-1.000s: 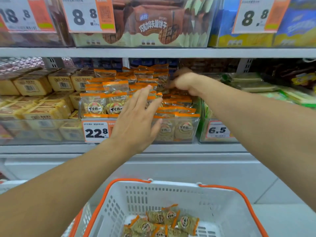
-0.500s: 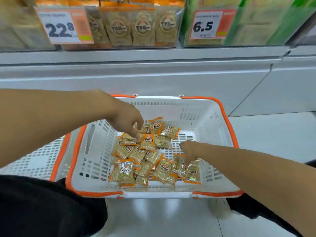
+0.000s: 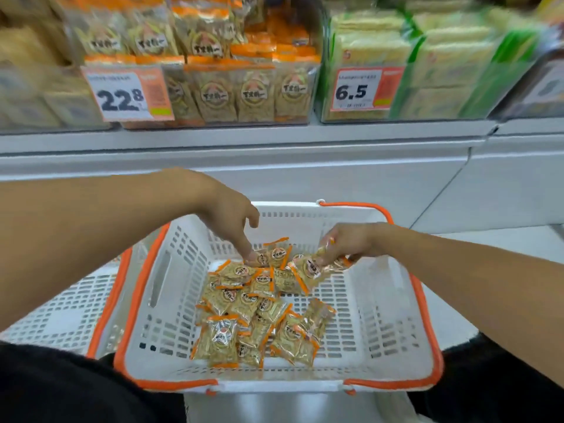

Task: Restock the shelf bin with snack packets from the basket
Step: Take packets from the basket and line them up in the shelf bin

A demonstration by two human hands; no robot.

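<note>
Fingers: right hand (image 3: 351,245) pinches a packet (image 3: 308,268); left hand (image 3: 232,221) – fingertips on the pile (image 3: 253,309).
Room: basket (image 3: 393,325) floor bare rightward – rim near.

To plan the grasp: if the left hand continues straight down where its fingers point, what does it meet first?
Probably the snack packets at the far edge of the pile; the left hand fingers already seem to touch them.

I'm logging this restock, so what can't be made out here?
- Packet count in the basket, head view: packets overlap in a heap.
- Left hand: its fingertips are among the packets; whether it grips one is unclear.
- Right hand: how many packets it pinches is blurred.
- Shelf bin: its top is cut off by the frame edge, so its fill is unknown.
- Small print on the price tag: blurred.
</note>
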